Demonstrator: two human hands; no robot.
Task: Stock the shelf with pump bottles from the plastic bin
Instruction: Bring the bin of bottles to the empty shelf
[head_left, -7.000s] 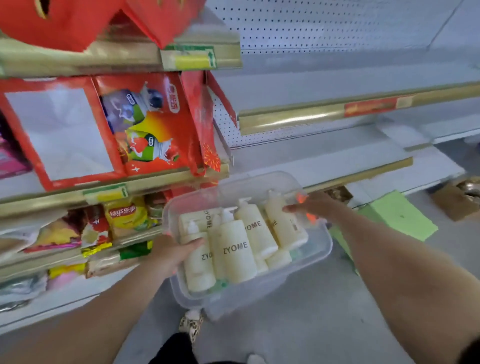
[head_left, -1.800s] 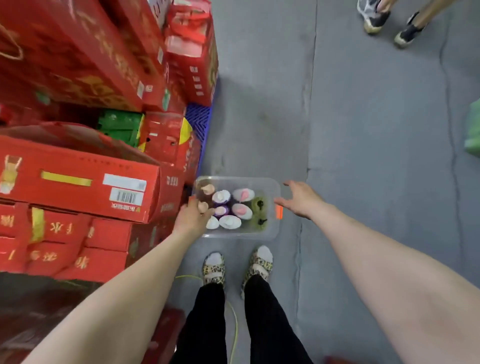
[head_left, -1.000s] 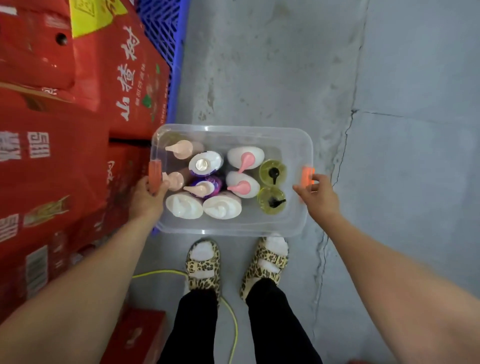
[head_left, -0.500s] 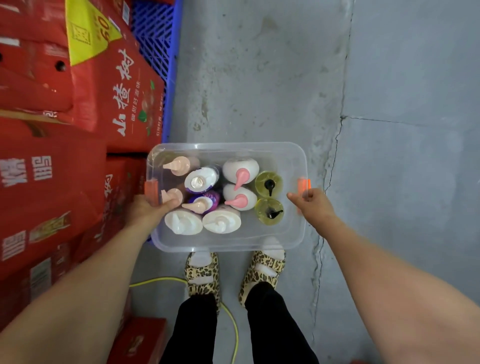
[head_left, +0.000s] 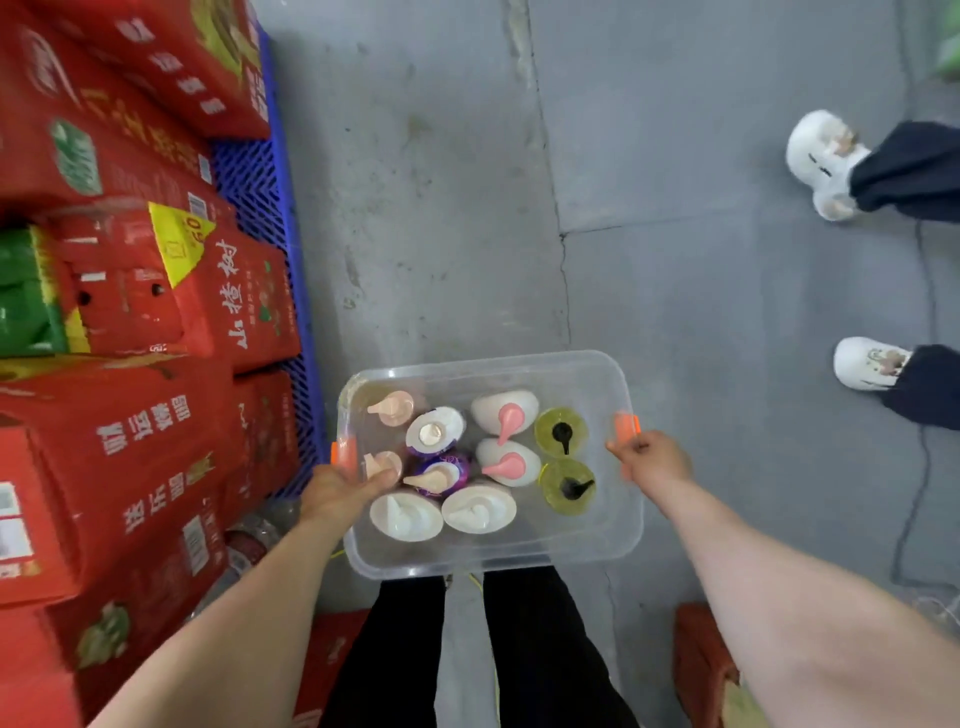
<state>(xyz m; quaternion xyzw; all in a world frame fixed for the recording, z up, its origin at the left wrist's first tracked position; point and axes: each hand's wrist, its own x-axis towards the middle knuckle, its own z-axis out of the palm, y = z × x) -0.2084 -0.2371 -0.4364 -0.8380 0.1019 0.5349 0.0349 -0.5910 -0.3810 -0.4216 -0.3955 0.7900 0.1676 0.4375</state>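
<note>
Underfoot, the floor (head_left: 675, 260) is grey concrete, smooth but stained, split by thin cracks and straight seams. Stacked on the left are red cardboard boxes (head_left: 130, 467), printed and glossy, with a blue plastic pallet (head_left: 260, 182) of open lattice behind them. At the far right stand another person's white shoes (head_left: 826, 161), rounded and scuffed.

Held in the air above the floor, in front of the wearer's black trouser legs and just beside the boxes, is the plastic bin (head_left: 493, 558): clear, rectangular, with rounded corners and a thick rim. The left grip (head_left: 337, 493) is curled over the bin's left rim, thumb inside. The right grip (head_left: 654, 460) pinches the right rim.

Upright inside the bin stand the pump bottles (head_left: 478, 509), seen from above as rounded shoulders. Two nearest are white with white pumps, two in the middle are white with pink pumps (head_left: 506, 415), and two at the right are see-through yellow-green with black pumps (head_left: 561, 431). One is purple (head_left: 441, 473), and others at the left carry peach pumps.

An orange latch (head_left: 626, 426) sits on each short side.
</note>
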